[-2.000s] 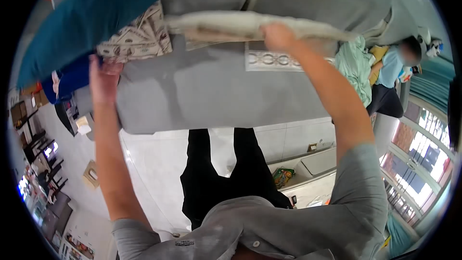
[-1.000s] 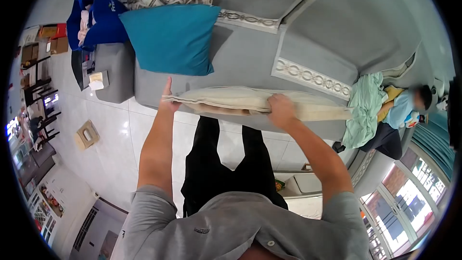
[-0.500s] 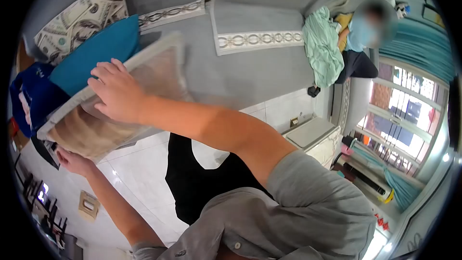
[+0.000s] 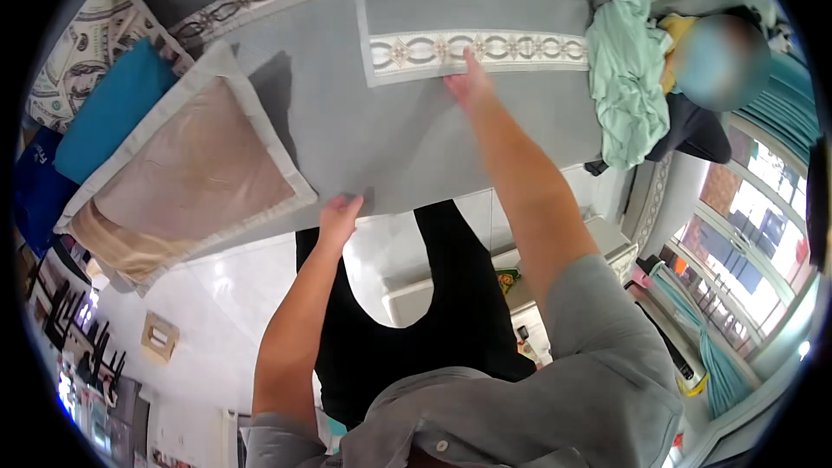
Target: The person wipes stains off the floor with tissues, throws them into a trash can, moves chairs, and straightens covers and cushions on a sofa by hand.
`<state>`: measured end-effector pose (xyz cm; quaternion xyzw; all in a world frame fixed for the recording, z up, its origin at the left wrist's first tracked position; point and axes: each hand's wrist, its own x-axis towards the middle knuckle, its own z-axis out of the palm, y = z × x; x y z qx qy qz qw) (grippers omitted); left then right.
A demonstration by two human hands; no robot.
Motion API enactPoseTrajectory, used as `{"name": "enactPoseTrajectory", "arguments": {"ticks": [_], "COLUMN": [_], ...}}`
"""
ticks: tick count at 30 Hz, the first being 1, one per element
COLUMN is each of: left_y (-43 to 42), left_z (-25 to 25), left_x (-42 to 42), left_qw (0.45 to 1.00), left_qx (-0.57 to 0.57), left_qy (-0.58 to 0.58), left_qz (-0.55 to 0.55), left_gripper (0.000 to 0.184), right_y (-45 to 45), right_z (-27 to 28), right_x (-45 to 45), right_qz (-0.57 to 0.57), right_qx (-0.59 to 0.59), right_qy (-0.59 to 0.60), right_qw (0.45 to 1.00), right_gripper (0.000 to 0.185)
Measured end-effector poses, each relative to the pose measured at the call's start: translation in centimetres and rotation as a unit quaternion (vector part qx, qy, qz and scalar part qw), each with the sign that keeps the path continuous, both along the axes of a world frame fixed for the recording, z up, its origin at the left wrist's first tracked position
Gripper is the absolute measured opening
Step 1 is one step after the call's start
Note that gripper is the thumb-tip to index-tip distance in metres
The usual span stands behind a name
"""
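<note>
A sofa in a grey cover [image 4: 381,147] stretches in front of me. My right hand [image 4: 472,87] is at the lower edge of the patterned trim [image 4: 520,50] on the sofa's back cover, with a finger over the trim and the thumb apart. At the front edge of the seat, my left hand [image 4: 338,218] has its thumb and finger apart, with nothing visible between them; its other fingers are partly hidden. Left of it lies a beige cushion with a pale border [image 4: 195,156], touched by neither hand. It leans toward a teal cushion [image 4: 113,113].
A banknote-print cushion [image 4: 82,56] and a dark blue bag [image 4: 35,195] are at the left end. To the right, a mint-green cloth [image 4: 628,78] lies beside a seated person [image 4: 706,78]. A tissue box [image 4: 159,337] and a white table [image 4: 407,302] stand below.
Both hands have let go of the beige cushion, which now rests on the sofa. My hands have moved right, the right one to the back cover's trim, the left to the seat's edge.
</note>
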<state>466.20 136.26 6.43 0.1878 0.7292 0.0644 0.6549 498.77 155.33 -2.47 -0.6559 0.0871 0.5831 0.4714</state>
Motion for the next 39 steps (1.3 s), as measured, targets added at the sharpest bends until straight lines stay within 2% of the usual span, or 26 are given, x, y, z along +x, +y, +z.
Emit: {"name": "enactPoseTrajectory", "arguments": {"ticks": [1, 3, 4, 5, 6, 7, 8, 10, 12, 13, 15, 16, 17, 18, 19, 20, 21, 22, 26, 28, 30, 31, 32, 34, 36, 39], "left_y": [0.1, -1.1, -2.0, -2.8, -3.7, -4.5, -4.4, -2.2, 1.2, 2.4, 7.2, 11.1, 14.0, 16.7, 18.9, 21.0, 22.7, 23.7, 26.2, 29.0, 33.0, 34.5, 36.5, 41.5, 46.0, 51.9], "left_z": [-0.5, -4.1, -6.2, -8.3, -10.2, -10.9, -10.7, -9.6, -7.0, -7.3, -4.8, -1.0, 2.0, 4.2, 5.8, 7.2, 8.1, 8.7, 8.9, 10.4, 13.0, 14.0, 15.0, 17.9, 21.4, 23.9], "left_x": [1.9, 5.0, 6.2, 7.1, 7.8, 8.6, 9.4, 10.9, 11.9, 11.6, 11.6, 11.6, 10.9, 10.1, 10.3, 10.6, 10.9, 11.1, 9.9, 9.6, 10.0, 10.0, 10.0, 10.3, 10.9, 11.8], "left_qw": [0.981, 0.961, 0.938, 0.937, 0.970, 0.985, 0.985, 0.966, 0.977, 0.968, 0.923, 0.901, 0.880, 0.853, 0.854, 0.876, 0.895, 0.897, 0.918, 0.965, 0.964, 0.965, 0.964, 0.938, 0.922, 0.900], "left_qx": [-0.145, -0.177, -0.205, -0.202, -0.146, -0.092, -0.090, -0.113, -0.103, -0.064, -0.002, 0.020, 0.051, 0.082, 0.083, 0.091, 0.102, 0.107, 0.155, 0.137, 0.179, 0.202, 0.207, 0.301, 0.366, 0.418], "left_qy": [-0.030, -0.031, -0.041, -0.038, 0.039, 0.113, 0.112, 0.155, 0.123, 0.025, -0.130, -0.187, -0.269, -0.349, -0.355, -0.294, -0.232, -0.239, -0.277, -0.208, -0.179, -0.143, -0.144, -0.133, -0.095, -0.028], "left_qz": [0.129, 0.208, 0.277, 0.284, 0.189, 0.090, 0.095, 0.173, 0.143, 0.241, 0.362, 0.391, 0.387, 0.380, 0.372, 0.370, 0.366, 0.356, 0.237, 0.084, 0.078, 0.083, 0.081, 0.107, 0.087, 0.118], "left_gripper": [0.048, 0.045, 0.043, 0.043, 0.040, 0.041, 0.041, 0.038, 0.036, 0.040, 0.050, 0.055, 0.057, 0.059, 0.059, 0.059, 0.058, 0.058, 0.062, 0.071, 0.077, 0.083, 0.083, 0.095, 0.095, 0.089], "right_y": [1.3, 5.0, 7.6, 10.6, 13.7, 16.7, 18.8, 23.4, 18.0, 12.2, 2.6, -1.4, -4.5, -7.2, -14.9, -16.8, -19.5, -18.0, -15.5, -9.3, -1.7, 2.0, 6.2, 12.6, 18.1, 25.7], "right_z": [1.7, 6.3, 5.8, 5.5, 8.9, 16.6, 23.4, 26.4, 26.5, 27.0, 24.2, 25.9, 28.3, 26.7, 21.5, 21.3, 18.8, 21.8, 22.4, 22.9, 26.2, 27.9, 29.5, 31.9, 35.2, 35.6], "right_x": [0.0, -0.1, 1.6, 3.9, 6.9, 7.4, 7.7, 10.9, 11.4, 9.6, 8.1, 5.7, 3.9, 2.8, 0.4, -0.1, 0.0, 0.6, 8.0, 14.6, 20.3, 22.8, 25.1, 29.4, 32.3, 39.0], "right_qz": [0.004, 0.009, 0.028, 0.047, 0.116, 0.133, 0.150, 0.083, 0.231, 0.267, 0.532, 0.517, 0.557, 0.682, 0.512, 0.540, 0.625, 0.749, 0.559, 0.547, 0.457, 0.359, 0.372, 0.300, 0.305, 0.303], "right_qx": [-0.007, -0.054, 0.006, 0.067, 0.196, 0.191, 0.189, 0.225, 0.245, 0.240, 0.097, -0.034, -0.072, -0.168, -0.078, -0.102, -0.008, -0.067, -0.029, 0.005, 0.031, 0.081, 0.003, 0.072, 0.060, 0.052], "right_qy": [0.009, -0.036, -0.033, -0.029, 0.000, 0.029, 0.057, -0.051, -0.023, -0.019, -0.160, -0.029, -0.024, 0.005, 0.046, 0.101, 0.143, 0.097, 0.104, -0.072, -0.240, -0.208, -0.324, -0.389, -0.502, -0.539], "right_qw": [1.000, 0.998, 0.999, 0.996, 0.974, 0.972, 0.969, 0.969, 0.941, 0.933, 0.826, 0.855, 0.827, 0.711, 0.854, 0.829, 0.768, 0.652, 0.822, 0.834, 0.856, 0.906, 0.870, 0.868, 0.807, 0.785], "right_gripper": [0.054, 0.042, 0.038, 0.034, 0.029, 0.018, 0.021, 0.019, 0.025, 0.030, 0.052, 0.060, 0.065, 0.057, 0.052, 0.048, 0.042, 0.038, 0.042, 0.035, 0.035, 0.036, 0.037, 0.040, 0.047, 0.057]}}
